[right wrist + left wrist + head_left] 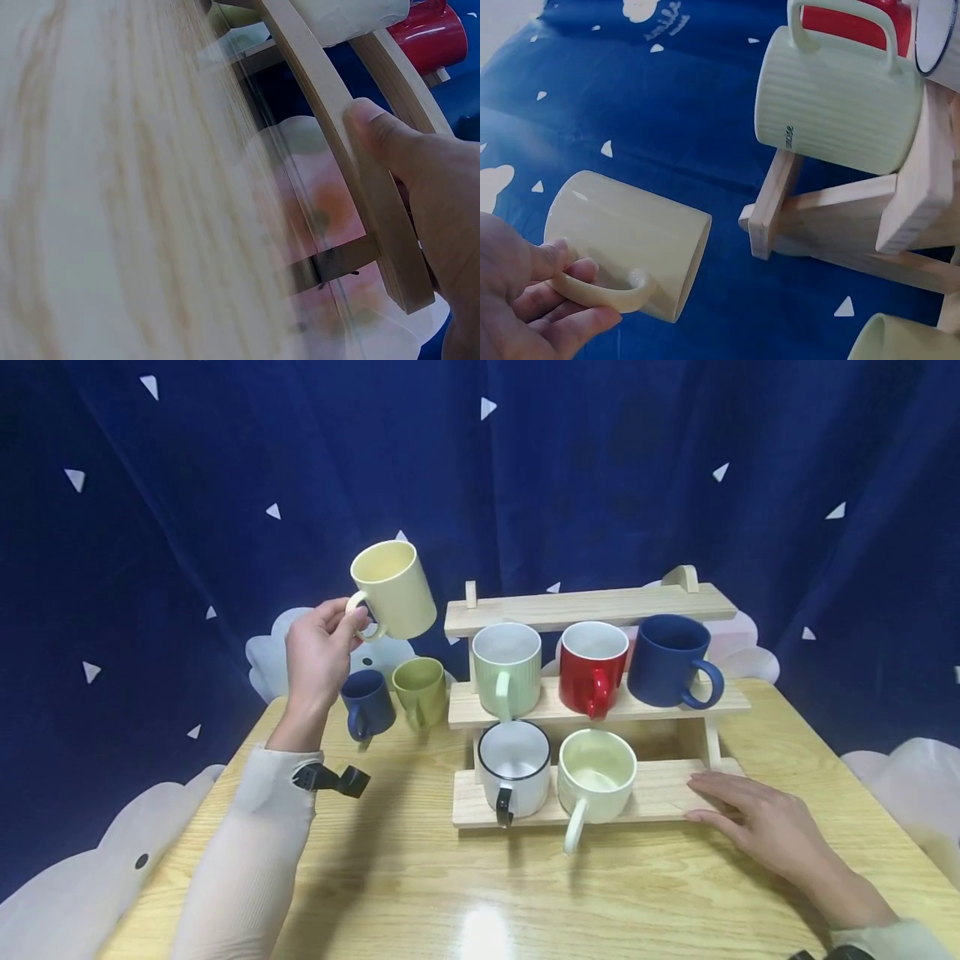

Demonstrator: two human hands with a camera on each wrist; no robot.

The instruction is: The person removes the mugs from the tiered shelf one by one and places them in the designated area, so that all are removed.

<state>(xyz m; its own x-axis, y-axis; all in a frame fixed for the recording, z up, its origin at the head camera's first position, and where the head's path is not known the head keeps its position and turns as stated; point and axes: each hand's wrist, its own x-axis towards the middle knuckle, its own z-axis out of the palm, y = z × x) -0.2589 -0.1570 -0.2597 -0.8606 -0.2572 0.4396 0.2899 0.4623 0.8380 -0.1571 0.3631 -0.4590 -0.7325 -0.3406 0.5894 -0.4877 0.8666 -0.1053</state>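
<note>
My left hand (321, 647) pinches the handle of a pale yellow mug (401, 597), thumb on one side and fingers curled on the other. The mug is in the air just to the right of that hand, slightly tilted with its mouth upward, left of a wooden rack (600, 605). Lower down, a small navy mug (370, 703) and an olive mug (422, 695) stand on the table (420, 877).

My right hand (776, 827) rests at the right end of the rack's lower shelf, fingers nearly straight on top, thumb at the front edge. Left of it on that shelf are a cream mug (598, 793) and a black-rimmed white mug (513, 781). The middle shelf bears a ribbed mint mug (491, 681), a red mug (585, 672) and a large blue mug (666, 664).
</note>
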